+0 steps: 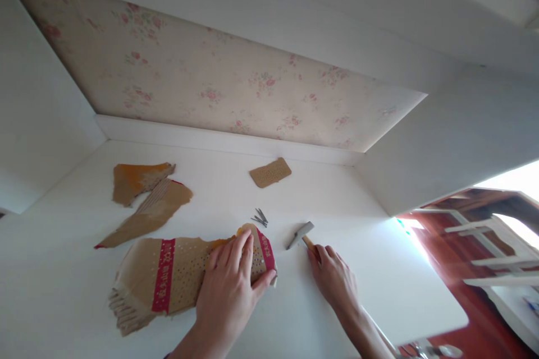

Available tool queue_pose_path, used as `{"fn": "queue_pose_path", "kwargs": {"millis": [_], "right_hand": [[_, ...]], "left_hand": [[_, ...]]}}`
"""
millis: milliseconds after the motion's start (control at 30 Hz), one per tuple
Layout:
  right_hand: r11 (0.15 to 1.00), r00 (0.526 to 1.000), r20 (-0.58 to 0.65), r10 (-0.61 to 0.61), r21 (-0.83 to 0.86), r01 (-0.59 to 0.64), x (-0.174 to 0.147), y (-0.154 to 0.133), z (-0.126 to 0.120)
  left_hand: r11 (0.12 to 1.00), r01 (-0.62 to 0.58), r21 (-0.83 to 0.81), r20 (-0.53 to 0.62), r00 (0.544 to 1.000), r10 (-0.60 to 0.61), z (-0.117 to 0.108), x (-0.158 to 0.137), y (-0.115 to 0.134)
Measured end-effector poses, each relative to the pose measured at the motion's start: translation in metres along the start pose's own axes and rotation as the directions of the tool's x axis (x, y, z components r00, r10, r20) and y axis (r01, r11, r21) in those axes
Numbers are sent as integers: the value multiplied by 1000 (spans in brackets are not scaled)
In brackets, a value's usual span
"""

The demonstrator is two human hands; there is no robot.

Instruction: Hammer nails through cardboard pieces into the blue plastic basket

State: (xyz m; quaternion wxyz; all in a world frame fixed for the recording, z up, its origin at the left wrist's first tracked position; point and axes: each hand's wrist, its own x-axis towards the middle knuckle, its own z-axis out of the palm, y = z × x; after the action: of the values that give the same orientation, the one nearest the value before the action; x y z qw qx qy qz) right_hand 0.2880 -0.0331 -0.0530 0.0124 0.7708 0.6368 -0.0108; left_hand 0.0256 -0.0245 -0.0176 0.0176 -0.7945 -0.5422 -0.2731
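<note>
My left hand (229, 277) lies palm down on a large torn piece of cardboard (185, 269). Its fingers stretch toward the far edge and the thumb sits apart, at the right end. Many small holes dot this cardboard, and it has two red printed bands. My right hand (334, 277) is closed round the wooden handle of a small hammer (302, 233), whose metal head rests on or just above the white surface. Between the hammer and the cardboard's far edge, several grey nails (260, 217) lie in a small bunch.
Torn cardboard scraps (158, 207) lie at the left. A small perforated cardboard piece (270, 173) is near the back ledge. White panels flank the white desktop (379, 286), with floral wallpaper (236, 78) behind. Beyond the desktop's right edge are a reddish floor and white furniture.
</note>
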Motion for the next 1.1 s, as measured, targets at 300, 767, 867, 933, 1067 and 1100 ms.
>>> {"fn": "queue_pose_path", "kwargs": {"millis": [300, 767, 867, 933, 1067, 1100], "right_hand": [[996, 998, 24, -57, 77, 55, 20, 10, -17], [873, 915, -126, -384, 272, 404, 71, -106, -10], [871, 910, -124, -396, 264, 415, 73, -110, -1], [867, 908, -126, -399, 273, 418, 72, -109, 1], [856, 921, -142, -362, 342, 389, 67, -108, 0], [851, 928, -148, -341, 370, 372, 65, -108, -1]], "left_hand": [[1000, -3, -25, -29, 1000, 2, 0, 1, -1], [998, -1, -61, -114, 993, -5, 2, 3, 0], [998, 0, -58, -112, 994, -7, 2, 3, 0], [998, 3, -58, -106, 994, -9, 1, 3, 1], [998, 15, -64, -75, 997, -20, -1, 4, 2], [998, 19, -63, -62, 998, -23, -2, 4, 3]]}}
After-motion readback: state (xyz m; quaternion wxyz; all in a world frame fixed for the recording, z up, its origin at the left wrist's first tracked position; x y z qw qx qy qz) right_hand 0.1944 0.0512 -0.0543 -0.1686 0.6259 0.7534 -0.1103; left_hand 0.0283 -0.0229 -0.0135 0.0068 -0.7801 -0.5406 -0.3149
